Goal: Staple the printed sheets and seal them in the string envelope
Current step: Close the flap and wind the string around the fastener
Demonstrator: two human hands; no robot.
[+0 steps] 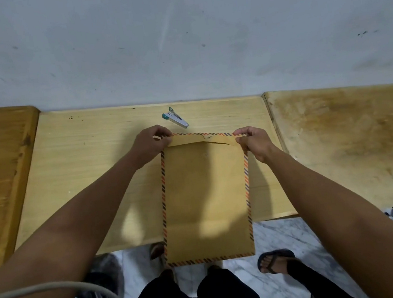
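A brown string envelope (204, 197) with a striped red-and-dark border is held upright over the light wooden table (82, 162), its bottom hanging past the front edge. My left hand (149, 144) pinches its top left corner. My right hand (254, 142) pinches the top right corner. The flap (201, 138) is folded down at the top, with a bit of string near its middle. No printed sheets show; I cannot tell whether they are inside. A small silver stapler (175, 120) with green ends lies on the table just behind the envelope.
A darker wooden table (0, 176) adjoins on the left and a stained one (351, 143) on the right. A grey wall (178, 40) backs them. Below are a marble floor (271, 238), my legs, a sandalled foot (274, 261) and a grey cable (59, 285).
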